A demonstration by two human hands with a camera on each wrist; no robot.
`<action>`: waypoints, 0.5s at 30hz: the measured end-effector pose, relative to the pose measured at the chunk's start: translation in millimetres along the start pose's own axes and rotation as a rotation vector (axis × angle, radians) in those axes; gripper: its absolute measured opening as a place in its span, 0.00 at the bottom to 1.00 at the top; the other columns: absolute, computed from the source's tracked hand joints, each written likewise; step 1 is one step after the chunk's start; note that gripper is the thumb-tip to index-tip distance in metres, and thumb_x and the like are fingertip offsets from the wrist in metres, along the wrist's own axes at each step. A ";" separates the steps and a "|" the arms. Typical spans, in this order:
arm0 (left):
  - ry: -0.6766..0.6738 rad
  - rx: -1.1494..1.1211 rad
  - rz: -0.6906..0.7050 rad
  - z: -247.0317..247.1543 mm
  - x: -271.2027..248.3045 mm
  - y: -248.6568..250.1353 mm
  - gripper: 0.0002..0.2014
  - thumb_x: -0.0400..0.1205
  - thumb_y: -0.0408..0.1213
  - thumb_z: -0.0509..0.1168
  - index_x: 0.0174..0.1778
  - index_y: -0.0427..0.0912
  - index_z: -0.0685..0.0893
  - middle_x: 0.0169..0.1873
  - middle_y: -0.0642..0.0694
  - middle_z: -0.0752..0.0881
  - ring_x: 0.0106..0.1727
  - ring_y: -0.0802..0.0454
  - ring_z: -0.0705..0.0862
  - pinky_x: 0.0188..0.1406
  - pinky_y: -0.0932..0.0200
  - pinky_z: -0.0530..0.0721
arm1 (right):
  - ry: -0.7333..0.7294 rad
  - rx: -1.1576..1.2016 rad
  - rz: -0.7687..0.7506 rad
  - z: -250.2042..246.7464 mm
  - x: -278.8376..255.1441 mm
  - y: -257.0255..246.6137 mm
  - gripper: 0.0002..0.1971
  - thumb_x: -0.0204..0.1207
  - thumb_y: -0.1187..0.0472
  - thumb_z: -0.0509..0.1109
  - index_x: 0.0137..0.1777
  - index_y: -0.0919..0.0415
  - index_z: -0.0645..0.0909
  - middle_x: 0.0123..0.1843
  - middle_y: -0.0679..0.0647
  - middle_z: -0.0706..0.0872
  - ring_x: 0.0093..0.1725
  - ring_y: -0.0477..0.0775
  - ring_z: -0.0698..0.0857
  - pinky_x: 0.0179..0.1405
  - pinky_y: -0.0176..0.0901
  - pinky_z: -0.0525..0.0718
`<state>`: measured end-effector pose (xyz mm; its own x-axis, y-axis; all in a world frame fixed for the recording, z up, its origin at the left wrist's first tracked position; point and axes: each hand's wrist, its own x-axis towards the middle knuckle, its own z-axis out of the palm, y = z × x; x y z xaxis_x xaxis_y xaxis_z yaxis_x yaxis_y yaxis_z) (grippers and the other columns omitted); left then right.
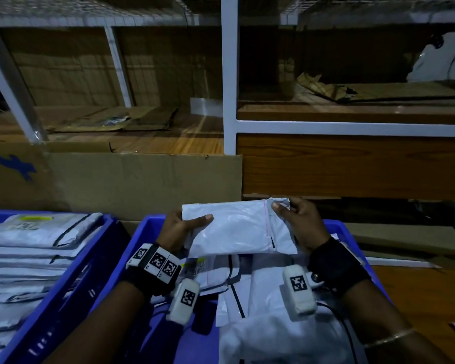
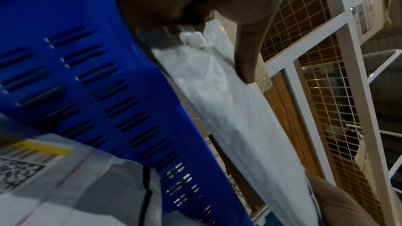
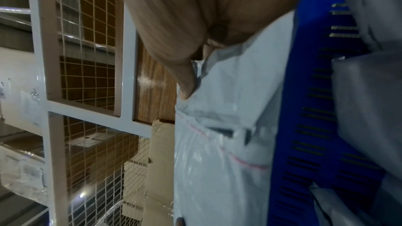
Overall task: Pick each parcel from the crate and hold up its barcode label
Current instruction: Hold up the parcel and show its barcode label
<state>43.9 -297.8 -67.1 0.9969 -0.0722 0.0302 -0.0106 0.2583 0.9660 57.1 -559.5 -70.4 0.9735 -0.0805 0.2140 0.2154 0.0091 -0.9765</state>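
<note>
Two blue crates stand side by side; the left crate [image 1: 63, 292] holds a stack of grey parcels. Above the right crate [image 1: 142, 237], one white parcel [image 1: 237, 227] is held up: the left hand [image 1: 179, 227] grips its left edge with thumb on top, and the right hand [image 1: 297, 219] pinches its top right corner.

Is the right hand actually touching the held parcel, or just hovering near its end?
Touching. The head view shows the right hand pinching the white parcel at its sealed end, thumb on its face; the right wrist view confirms this.
</note>
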 end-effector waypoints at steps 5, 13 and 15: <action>0.082 -0.065 0.055 -5.4 7.3 -3.4 0.14 0.78 0.23 0.69 0.58 0.19 0.81 0.52 0.23 0.86 0.50 0.33 0.89 0.41 0.48 0.88 | -0.093 0.033 0.047 -4.2 -0.7 -1.5 0.18 0.73 0.70 0.76 0.63 0.63 0.83 0.57 0.57 0.91 0.55 0.58 0.90 0.52 0.57 0.89; 0.035 -0.005 0.014 -3.9 3.9 0.3 0.15 0.74 0.24 0.73 0.57 0.26 0.86 0.51 0.31 0.89 0.53 0.35 0.89 0.48 0.46 0.89 | -0.056 -0.009 0.008 -6.5 -4.0 -2.4 0.13 0.76 0.73 0.72 0.57 0.58 0.85 0.55 0.56 0.91 0.53 0.59 0.91 0.52 0.59 0.88; 0.041 -0.009 0.023 -3.6 3.6 0.6 0.15 0.74 0.24 0.73 0.57 0.27 0.85 0.52 0.31 0.89 0.53 0.35 0.89 0.50 0.44 0.89 | -0.062 -0.001 0.007 -8.2 -4.6 -3.4 0.13 0.76 0.72 0.73 0.59 0.61 0.85 0.55 0.58 0.91 0.53 0.60 0.91 0.52 0.58 0.88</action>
<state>47.7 -294.4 -67.3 0.9988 -0.0268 0.0420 -0.0334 0.2677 0.9629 51.3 -567.4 -68.3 0.9778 -0.0187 0.2086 0.2088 0.0081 -0.9779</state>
